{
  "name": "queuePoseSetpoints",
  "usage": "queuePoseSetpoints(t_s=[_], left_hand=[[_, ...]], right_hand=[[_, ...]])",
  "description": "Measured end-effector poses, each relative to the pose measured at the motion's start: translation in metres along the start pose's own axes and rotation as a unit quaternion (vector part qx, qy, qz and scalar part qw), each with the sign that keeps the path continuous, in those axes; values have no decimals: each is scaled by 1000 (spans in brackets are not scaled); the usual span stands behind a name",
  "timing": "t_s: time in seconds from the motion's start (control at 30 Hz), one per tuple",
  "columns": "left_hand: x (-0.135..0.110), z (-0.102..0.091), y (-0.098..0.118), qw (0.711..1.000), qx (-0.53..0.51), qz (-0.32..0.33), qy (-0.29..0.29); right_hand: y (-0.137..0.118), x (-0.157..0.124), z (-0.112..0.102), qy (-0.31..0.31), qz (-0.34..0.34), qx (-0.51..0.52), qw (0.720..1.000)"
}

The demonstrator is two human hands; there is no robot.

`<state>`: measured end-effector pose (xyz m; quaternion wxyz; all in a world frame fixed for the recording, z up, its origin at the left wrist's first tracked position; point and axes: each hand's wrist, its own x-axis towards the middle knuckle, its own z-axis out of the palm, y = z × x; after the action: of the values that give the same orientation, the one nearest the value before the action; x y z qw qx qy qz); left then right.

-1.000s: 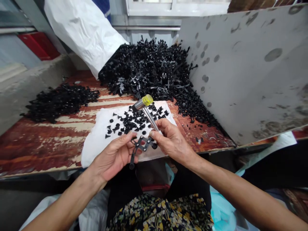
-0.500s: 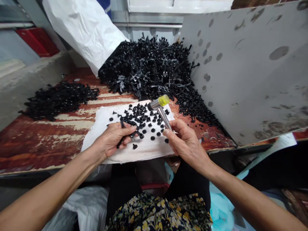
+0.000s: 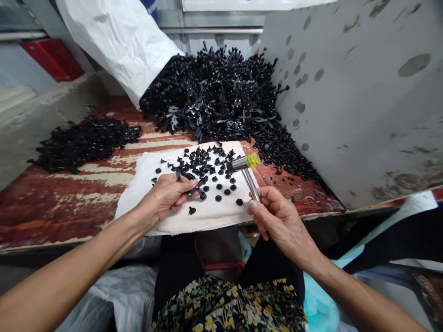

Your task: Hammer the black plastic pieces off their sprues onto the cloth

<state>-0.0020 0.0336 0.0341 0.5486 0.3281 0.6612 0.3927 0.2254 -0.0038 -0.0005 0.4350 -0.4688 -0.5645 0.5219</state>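
Observation:
My left hand (image 3: pixel 169 194) is closed, thumb over fingers, on a thin black strap-like plastic part (image 3: pixel 195 190) above a white cloth (image 3: pixel 166 223). Most of that part is hidden by the fingers. With its fingers wrapped round the metal handle, my right hand (image 3: pixel 278 219) holds a small mallet (image 3: pixel 239 163) over the cloth's right side. The mallet's head has a clear yellow face at one end and a dark one at the other. Between both hands, several black mushroom-shaped plastic plugs (image 3: pixel 218 198) lie scattered on the cloth, thickest toward its back.
A large heap of black plastic parts (image 3: pixel 214 92) spills from a white sack (image 3: pixel 121 46) at the back. A smaller black pile (image 3: pixel 86 143) lies on the worn red tabletop (image 3: pixel 38 210) at left. An upright grey board (image 3: pixel 353 101) borders the right side.
My right hand has moved right and slightly down with the mallet, away from my left hand. My left hand stays nearly in place, and the strap-like part's end below its fingers no longer shows.

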Motion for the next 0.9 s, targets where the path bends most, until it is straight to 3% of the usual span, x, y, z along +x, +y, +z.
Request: queuePoseSetpoints(t_s=[0.9], left_hand=[[4,3,1,999,40,-11,8]], right_hand=[[5,-1,1,-11,-3,-3,1000]])
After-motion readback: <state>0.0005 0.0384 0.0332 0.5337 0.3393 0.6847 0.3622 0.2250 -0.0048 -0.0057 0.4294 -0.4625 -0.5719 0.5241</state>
